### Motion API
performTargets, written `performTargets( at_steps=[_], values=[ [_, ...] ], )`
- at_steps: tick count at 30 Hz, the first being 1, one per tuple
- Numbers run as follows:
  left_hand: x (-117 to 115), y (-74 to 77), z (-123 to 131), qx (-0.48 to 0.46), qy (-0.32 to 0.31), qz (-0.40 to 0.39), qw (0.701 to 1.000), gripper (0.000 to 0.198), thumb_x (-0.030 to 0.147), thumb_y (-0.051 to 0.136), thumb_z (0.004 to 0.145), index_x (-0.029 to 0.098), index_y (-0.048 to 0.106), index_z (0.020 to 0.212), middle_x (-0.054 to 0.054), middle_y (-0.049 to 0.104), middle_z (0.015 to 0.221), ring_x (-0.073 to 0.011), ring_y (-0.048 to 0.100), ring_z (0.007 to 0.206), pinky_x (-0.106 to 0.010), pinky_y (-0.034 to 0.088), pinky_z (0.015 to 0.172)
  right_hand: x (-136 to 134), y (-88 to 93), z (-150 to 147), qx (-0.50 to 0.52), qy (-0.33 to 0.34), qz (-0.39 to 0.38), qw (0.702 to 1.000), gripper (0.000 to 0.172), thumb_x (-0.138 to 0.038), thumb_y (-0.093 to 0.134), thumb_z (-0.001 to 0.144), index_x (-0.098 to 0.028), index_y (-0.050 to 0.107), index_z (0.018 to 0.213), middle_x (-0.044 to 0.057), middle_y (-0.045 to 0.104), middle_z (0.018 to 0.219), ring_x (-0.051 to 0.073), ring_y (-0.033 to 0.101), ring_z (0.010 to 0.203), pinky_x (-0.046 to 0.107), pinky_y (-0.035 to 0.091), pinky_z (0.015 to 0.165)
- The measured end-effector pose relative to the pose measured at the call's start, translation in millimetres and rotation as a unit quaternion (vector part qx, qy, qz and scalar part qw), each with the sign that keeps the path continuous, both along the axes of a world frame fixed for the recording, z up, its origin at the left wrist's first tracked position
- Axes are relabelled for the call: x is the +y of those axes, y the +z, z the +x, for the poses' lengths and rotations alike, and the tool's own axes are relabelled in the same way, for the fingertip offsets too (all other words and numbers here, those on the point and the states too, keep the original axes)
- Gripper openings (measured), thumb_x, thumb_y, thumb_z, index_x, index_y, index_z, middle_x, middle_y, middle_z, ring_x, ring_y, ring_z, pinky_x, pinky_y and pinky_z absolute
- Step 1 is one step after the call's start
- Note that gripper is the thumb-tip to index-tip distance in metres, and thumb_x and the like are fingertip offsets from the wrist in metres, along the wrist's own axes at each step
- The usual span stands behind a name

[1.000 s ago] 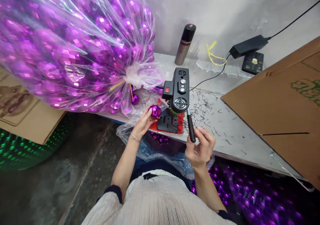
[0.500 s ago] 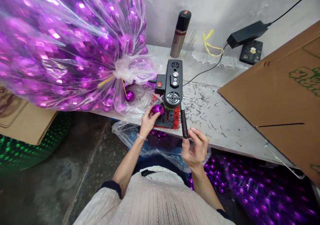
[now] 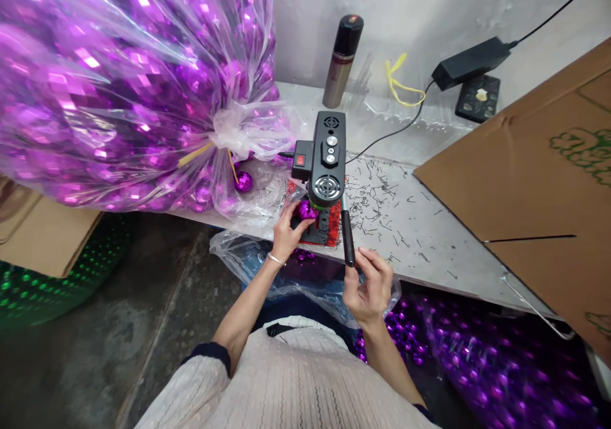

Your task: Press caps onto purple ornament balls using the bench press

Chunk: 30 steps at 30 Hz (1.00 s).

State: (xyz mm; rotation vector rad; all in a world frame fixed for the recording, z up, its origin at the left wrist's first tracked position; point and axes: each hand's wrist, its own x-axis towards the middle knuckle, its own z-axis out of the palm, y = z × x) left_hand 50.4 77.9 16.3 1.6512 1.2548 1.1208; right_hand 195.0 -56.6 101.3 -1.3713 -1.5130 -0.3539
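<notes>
Nearest the body, the right hand [image 3: 366, 286] sits just below-right of the small press [image 3: 327, 161], thumb & fingertips pinched lightly on the low end of the lever handle [image 3: 348, 238], other fingers fanned loose. The lever's long axis runs near-to-far: black grip toward the person, slim metal shank going up to the press head's right side. The left hand [image 3: 286, 228] is the one at the purple ball [image 3: 305, 210]. It's curled round the ball, holding it on the base plate [image 3: 330, 232] right under the press head; the ball lies just fwd & right of the palm. Ball is small, round, glossy magenta w/ mirror-like facets; its top is hidden by the head. Right of the press, wire offcuts [image 3: 377, 193] litter the bench [image 3: 453, 251], w/ a cardboard sheet [image 3: 525, 181] beyond. Left of the press is a big clear bag [image 3: 119, 85] packed w/ the same balls, one loose ball [image 3: 243, 181] by its knot. Behind the press, by the wall: spray can [image 3: 342, 60], yellow tie [image 3: 398, 85], power adapter [image 3: 470, 63].
</notes>
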Motion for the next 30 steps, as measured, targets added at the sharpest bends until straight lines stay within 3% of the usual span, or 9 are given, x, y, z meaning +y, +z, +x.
performTargets(
  at_steps=[8,12,14,16,19,20,23,30],
  values=[
    [0.9,-7.7,0.2,0.049,-0.062,0.084,0.993,0.062,0.059,0.072,0.087,0.021,0.061,0.135,-0.015,0.068,0.136,-0.0310,0.061,0.133,-0.051,0.042,0.119,1.8,-6.2,-0.4,-0.012,-0.016,0.002,1.000,0.047,-0.016,0.064,0.091,-0.022,0.057,0.137,0.009,0.069,0.110,0.020,0.070,0.100,0.033,0.065,0.079],
    [1.4,-11.6,-0.1,0.048,-0.078,0.070,0.993,0.064,0.056,0.071,0.089,0.023,0.057,0.141,-0.015,0.066,0.139,-0.0308,0.060,0.135,-0.052,0.039,0.122,19.2,5.4,3.4,-0.018,-0.005,0.044,0.999,0.055,-0.029,0.069,0.091,-0.025,0.050,0.142,0.012,0.062,0.125,0.019,0.070,0.095,0.033,0.065,0.072],
    [0.8,-11.9,-0.4,0.039,-0.083,0.067,0.993,0.064,0.055,0.071,0.089,0.023,0.056,0.142,-0.014,0.067,0.140,-0.0307,0.061,0.134,-0.053,0.038,0.123,30.3,16.0,5.0,-0.038,0.033,0.060,0.997,0.056,-0.035,0.071,0.090,-0.024,0.051,0.141,0.011,0.064,0.123,0.018,0.070,0.093,0.032,0.064,0.072],
    [-0.1,-11.2,-0.7,0.033,-0.085,0.059,0.994,0.063,0.055,0.072,0.089,0.024,0.057,0.142,-0.014,0.066,0.140,-0.0309,0.060,0.135,-0.053,0.038,0.123,40.4,26.3,4.4,-0.051,0.093,0.043,0.993,0.047,-0.037,0.069,0.092,-0.022,0.055,0.134,0.009,0.069,0.115,0.017,0.071,0.089,0.031,0.062,0.071],
    [-0.9,-10.4,-0.9,0.030,-0.085,0.039,0.995,0.063,0.053,0.074,0.088,0.025,0.057,0.141,-0.013,0.066,0.141,-0.0310,0.060,0.135,-0.054,0.039,0.122,52.3,33.1,-1.3,-0.033,0.131,0.016,0.991,0.014,-0.029,0.059,0.097,-0.023,0.062,0.110,0.003,0.073,0.094,0.015,0.069,0.079,0.028,0.056,0.067],
    [-0.9,-10.5,-0.8,0.030,-0.084,0.037,0.995,0.063,0.053,0.075,0.087,0.025,0.057,0.141,-0.012,0.066,0.141,-0.0309,0.061,0.134,-0.053,0.040,0.122,55.8,31.9,-3.9,-0.026,0.124,0.017,0.992,0.007,-0.025,0.056,0.098,-0.023,0.061,0.100,0.002,0.071,0.087,0.014,0.067,0.076,0.027,0.054,0.065],
    [-0.7,-12.5,-0.2,0.030,-0.083,0.045,0.995,0.063,0.052,0.076,0.087,0.025,0.058,0.140,-0.012,0.067,0.139,-0.0305,0.062,0.133,-0.053,0.040,0.122,64.7,19.7,-10.6,-0.022,0.105,0.035,0.994,0.019,-0.019,0.046,0.100,-0.022,0.056,0.084,0.001,0.064,0.075,0.013,0.059,0.066,0.027,0.047,0.061],
    [-1.2,-17.1,0.3,0.032,-0.081,0.062,0.994,0.063,0.051,0.076,0.087,0.026,0.057,0.142,-0.012,0.068,0.139,-0.0295,0.063,0.132,-0.052,0.040,0.122,71.0,-14.5,-13.5,-0.012,0.093,0.078,0.993,0.024,-0.021,0.038,0.102,-0.023,0.049,0.080,0.002,0.059,0.075,0.013,0.049,0.062,0.030,0.042,0.061]
  ],
)
